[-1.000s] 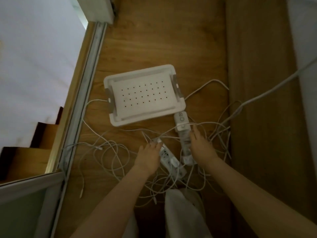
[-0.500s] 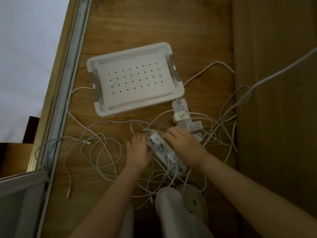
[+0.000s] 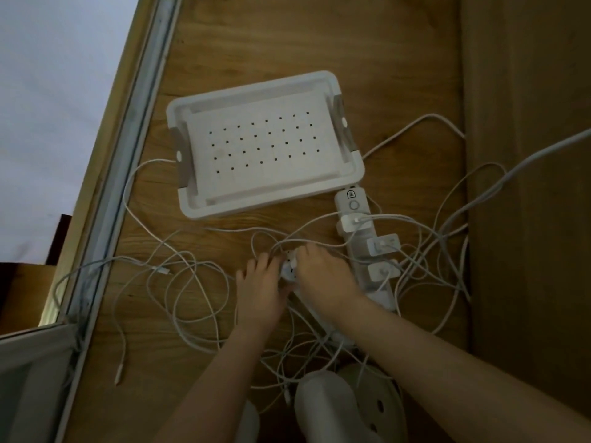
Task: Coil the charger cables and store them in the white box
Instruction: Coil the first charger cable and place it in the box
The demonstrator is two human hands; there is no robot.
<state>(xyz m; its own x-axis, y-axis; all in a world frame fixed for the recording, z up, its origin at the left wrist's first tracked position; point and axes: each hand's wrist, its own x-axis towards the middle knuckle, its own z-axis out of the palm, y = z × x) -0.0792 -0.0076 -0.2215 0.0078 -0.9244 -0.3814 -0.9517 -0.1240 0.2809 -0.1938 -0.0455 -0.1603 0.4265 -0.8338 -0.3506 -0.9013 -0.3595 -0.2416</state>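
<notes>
Cables [image 3: 161, 269] tangle below the white box [image 3: 350, 174]; there the left hand [image 3: 260, 286] presses a power strip [image 3: 287, 272] steady, apparently so the right hand [image 3: 323, 276] can pinch out a plug [image 3: 295, 254].

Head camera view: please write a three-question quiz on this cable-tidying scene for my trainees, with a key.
1. True or false: a coiled cable already lies on the white box.
2. Where is the power strip with the round button? A) left of the box. B) by the box's near right corner. C) on top of the box.
3. What do the left hand and the right hand both touch?

Key: 1. False; the cables lie loose on the wooden floor. 2. B. 3. A second white socket strip between them.
</notes>
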